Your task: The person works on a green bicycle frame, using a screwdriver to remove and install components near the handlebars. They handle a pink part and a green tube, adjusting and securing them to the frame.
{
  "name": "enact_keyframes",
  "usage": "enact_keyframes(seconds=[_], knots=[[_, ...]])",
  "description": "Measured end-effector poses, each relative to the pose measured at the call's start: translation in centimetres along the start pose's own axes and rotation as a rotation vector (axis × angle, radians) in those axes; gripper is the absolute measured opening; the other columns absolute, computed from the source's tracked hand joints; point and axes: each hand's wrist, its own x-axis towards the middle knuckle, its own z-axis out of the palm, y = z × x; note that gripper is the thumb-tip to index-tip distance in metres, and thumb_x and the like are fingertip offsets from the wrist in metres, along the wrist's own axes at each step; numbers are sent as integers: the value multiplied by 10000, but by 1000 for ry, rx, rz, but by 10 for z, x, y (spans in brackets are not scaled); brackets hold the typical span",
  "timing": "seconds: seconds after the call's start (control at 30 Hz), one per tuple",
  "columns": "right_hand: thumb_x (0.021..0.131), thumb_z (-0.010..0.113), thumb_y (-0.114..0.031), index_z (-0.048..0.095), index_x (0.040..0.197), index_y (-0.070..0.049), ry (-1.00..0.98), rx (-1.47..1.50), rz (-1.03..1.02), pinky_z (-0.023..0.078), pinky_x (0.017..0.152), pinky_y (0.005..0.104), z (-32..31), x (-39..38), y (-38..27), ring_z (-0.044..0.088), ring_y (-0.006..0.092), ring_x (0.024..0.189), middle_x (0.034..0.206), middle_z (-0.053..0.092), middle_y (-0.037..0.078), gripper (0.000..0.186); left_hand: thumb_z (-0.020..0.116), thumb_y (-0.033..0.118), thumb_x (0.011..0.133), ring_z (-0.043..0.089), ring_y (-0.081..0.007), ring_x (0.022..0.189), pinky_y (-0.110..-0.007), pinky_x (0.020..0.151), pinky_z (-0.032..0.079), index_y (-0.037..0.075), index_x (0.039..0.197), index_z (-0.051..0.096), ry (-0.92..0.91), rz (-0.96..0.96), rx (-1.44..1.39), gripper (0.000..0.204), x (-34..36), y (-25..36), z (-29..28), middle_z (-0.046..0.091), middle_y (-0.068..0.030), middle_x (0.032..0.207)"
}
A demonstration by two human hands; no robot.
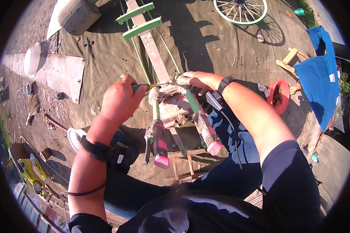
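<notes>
I judge the work to be under way; what is finished or left I cannot tell. The green frame (191, 101) stands between my knees, dusty, its pale joint covering (155, 95) ragged, its handles (160, 145) pink-ended. My left hand (121, 98) has fingers closed round a dark-handled tool (140, 90) beside that covering; my right hand (196, 80) rests over the frame, grip unclear

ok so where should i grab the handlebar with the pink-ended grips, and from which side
Probably by the left grip and right grip, coming from the person's side: both are long, slim and jut toward the body with free ends. Go carefully on the left, where a dark lever stands alongside the grip.
</notes>
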Motion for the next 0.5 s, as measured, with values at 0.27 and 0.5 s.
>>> enact_keyframes(seconds=[0.27,0.5], knots=[[926,622,-267,613,1042,-86,-13,227,-55,545,634,332,0,34,17,595,132,731,868,598,0,215,679,299,897,673,-382,753,-430,685,525,-6,960,628,31,13,5,316,2,2,5,669,-205,756],[891,687,-250,607,1046,-72,87,248,-62,547,622,329,4,30,18,605,137,705,817,603,15,249,685,312,895,674,-381,752,-433,684,528,6,966,631,39,12,28,319,1,6,5,666,-201,747]])
